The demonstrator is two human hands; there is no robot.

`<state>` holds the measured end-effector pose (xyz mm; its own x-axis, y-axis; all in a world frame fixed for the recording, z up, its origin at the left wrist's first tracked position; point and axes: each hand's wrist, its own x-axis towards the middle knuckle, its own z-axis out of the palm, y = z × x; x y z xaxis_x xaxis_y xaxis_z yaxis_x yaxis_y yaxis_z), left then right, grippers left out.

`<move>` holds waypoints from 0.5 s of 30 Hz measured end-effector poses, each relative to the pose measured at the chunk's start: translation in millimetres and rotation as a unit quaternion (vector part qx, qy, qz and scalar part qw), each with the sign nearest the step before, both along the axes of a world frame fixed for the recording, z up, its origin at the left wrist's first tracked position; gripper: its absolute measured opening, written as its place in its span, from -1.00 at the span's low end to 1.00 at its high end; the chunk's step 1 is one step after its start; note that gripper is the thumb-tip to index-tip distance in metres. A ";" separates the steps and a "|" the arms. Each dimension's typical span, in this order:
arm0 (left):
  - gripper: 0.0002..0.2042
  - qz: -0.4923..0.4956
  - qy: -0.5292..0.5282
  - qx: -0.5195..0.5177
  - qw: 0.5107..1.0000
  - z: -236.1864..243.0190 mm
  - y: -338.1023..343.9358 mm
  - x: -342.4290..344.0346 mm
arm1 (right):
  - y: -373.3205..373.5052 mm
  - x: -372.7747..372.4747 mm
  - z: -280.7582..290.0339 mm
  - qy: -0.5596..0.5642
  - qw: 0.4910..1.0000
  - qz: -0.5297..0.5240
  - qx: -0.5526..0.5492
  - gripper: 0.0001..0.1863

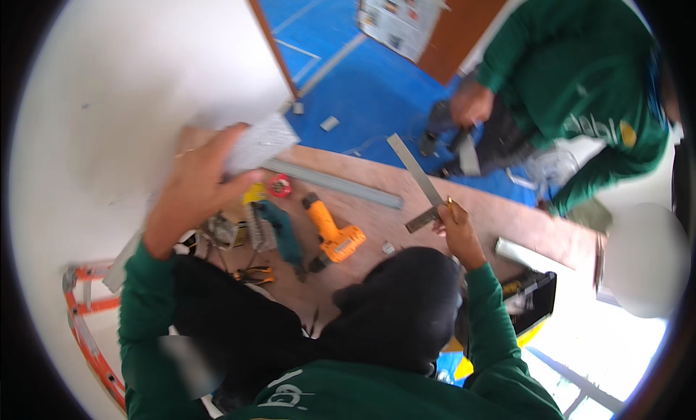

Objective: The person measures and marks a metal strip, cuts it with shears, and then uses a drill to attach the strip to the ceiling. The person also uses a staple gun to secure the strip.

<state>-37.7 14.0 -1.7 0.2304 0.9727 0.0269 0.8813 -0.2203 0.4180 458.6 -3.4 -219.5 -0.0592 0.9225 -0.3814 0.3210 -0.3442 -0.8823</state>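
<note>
My left hand (pixel 192 184) grips a pale grey, flat piece (pixel 262 141) against the white wall at the left. My right hand (pixel 458 231) holds a steel square (pixel 415 166), its long blade pointing up and away from me, along with a thin yellowish item like a pencil. On the plywood surface between my hands lie an orange cordless drill (pixel 330 235), a teal power tool (pixel 283 235), a red tape roll (pixel 280 185), a long grey strip (pixel 348 188), orange-handled pliers (pixel 255 275) and several other small tools.
A co-worker in green (pixel 573 72) bends over the blue-covered floor (pixel 341 101) beyond the plywood. An orange ladder (pixel 87 326) leans at the lower left. A black toolbox (pixel 536 304) sits at my right. A wooden door (pixel 453 35) with taped papers stands at the top.
</note>
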 end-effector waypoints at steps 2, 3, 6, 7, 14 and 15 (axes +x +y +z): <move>-0.33 -0.019 -0.018 -0.036 0.999 3.3 5.0 1.8 | -21.0 24.4 -14.4 -0.010 1.000 -0.018 -0.006 -0.65; -0.33 -0.020 0.007 -0.046 0.999 2.9 7.5 3.3 | -31.1 33.1 -19.7 -0.035 0.999 -0.029 -0.013 -0.66; -0.32 -0.043 0.014 -0.039 0.998 -5.1 14.1 5.0 | -43.5 50.1 -31.1 -0.057 0.997 -0.049 -0.018 -0.66; -0.31 -0.046 0.028 -0.037 0.998 -10.3 15.8 4.3 | -44.6 51.0 -38.2 -0.053 0.997 -0.051 -0.026 -0.67; -0.26 -0.033 -0.043 -0.074 0.996 -47.6 19.2 -15.7 | -40.8 86.8 -118.6 -0.099 0.991 -0.011 -0.093 -0.68; -0.25 -0.020 -0.041 -0.089 0.995 -49.4 20.2 -19.1 | -42.9 92.5 -128.0 -0.162 0.984 0.045 -0.056 -0.68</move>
